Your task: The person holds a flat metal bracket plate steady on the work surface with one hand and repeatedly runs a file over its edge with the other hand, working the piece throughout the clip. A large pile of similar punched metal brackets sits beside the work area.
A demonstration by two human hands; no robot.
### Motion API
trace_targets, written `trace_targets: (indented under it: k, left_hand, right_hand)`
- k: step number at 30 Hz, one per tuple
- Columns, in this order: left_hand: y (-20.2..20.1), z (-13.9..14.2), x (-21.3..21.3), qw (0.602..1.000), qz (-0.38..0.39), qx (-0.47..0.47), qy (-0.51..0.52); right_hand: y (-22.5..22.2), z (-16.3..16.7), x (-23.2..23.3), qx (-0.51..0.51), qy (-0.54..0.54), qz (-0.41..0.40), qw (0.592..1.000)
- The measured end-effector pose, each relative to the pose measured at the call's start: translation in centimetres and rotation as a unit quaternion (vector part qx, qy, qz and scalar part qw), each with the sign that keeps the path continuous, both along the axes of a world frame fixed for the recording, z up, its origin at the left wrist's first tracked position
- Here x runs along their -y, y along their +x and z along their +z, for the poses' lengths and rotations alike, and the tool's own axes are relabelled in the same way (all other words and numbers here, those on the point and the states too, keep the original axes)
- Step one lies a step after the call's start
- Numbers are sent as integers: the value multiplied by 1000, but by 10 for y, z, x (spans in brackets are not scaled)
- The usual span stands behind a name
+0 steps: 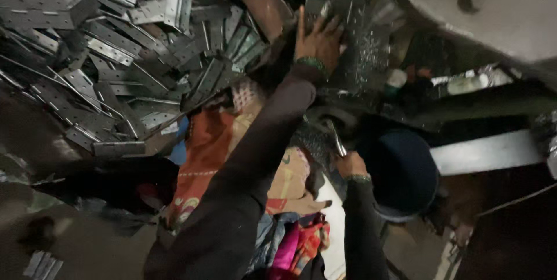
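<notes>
My left hand (pixel 316 39), in a dark sleeve with a green bangle, reaches up to a grey metal plate (pixel 336 1) on the machine bed and grips its lower edge, thumb pointing up. Lower down, my right hand (pixel 351 165) is closed around a thin metal rod-like tool (pixel 335 138) whose tip points up and left. Another person's bare forearm (pixel 268 8), under a blue sleeve, comes in from the top just left of my left hand.
A big heap of grey metal hinges (pixel 116 53) fills the upper left. A heavy machine body (pixel 493 7) stands at the right, with a pale bar (pixel 487 152) and a dark round object (pixel 400 170) below. Colourful cloth (pixel 220 152) covers my lap.
</notes>
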State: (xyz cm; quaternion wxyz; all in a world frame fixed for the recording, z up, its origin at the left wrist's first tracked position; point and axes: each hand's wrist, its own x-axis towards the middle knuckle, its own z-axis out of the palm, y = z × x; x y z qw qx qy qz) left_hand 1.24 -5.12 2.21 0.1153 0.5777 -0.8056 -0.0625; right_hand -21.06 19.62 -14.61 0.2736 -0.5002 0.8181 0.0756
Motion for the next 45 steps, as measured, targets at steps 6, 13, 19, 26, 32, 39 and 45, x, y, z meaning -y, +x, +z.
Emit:
trace_targets:
  k: [6, 13, 19, 26, 32, 39, 45]
  left_hand:
    - [10, -14, -63, 995, -70, -74, 2]
    - [28, -32, -122, 947, -79, -212, -226]
    - [31, 23, -78, 945, -184, -251, -103]
    - [-35, 7, -58, 987, 34, -145, -67]
    - [-14, -35, -88, 983, -60, -175, 25]
    - [7, -12, -76, 992, 9, -106, -74]
    - [0, -16, -82, 989, 17, -110, -93]
  right_hand:
    - [26, 89, 3, -25, -73, 27, 997]
    - [32, 95, 2, -57, -83, 32, 994]
    - [32, 90, 4, -44, -71, 6, 996]
    - [29, 92, 0, -7, -84, -6, 996]
    - [31, 96, 1, -19, -92, 35, 995]
    - [29, 129, 9, -60, -49, 44, 996]
    - [25, 54, -11, -71, -101, -20, 992]
